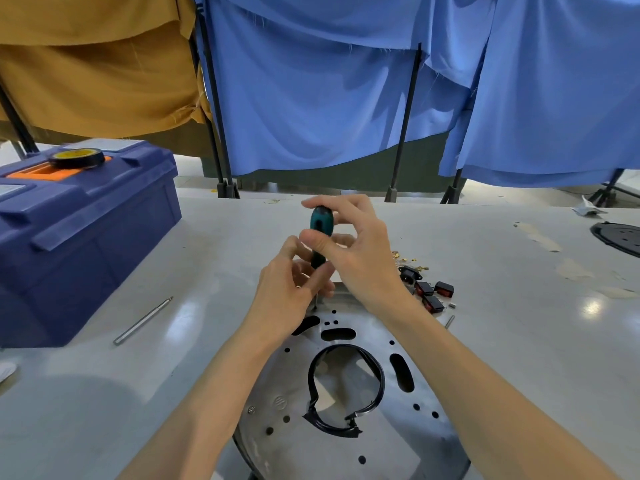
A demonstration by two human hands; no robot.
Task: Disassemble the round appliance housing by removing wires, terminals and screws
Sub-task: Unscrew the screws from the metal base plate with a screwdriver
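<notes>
The round metal housing [374,424] lies flat on the table in front of me, with slots, holes and a black rubber ring [346,386] round its middle opening. A green-handled screwdriver [321,223] stands upright with its tip at the housing's far rim. My right hand [349,244] grips the handle from the top with curled fingers. My left hand [294,292] pinches the lower handle and shaft just above the tip. One screw [251,409] sits in the housing's near left part.
A blue toolbox [79,237] with a roll of black tape [77,158] on it stands at the left. A loose metal rod [143,320] lies beside it. Removed red switches [433,292], a socket and brass terminals [401,258] lie to the right. A black round part [620,237] sits far right.
</notes>
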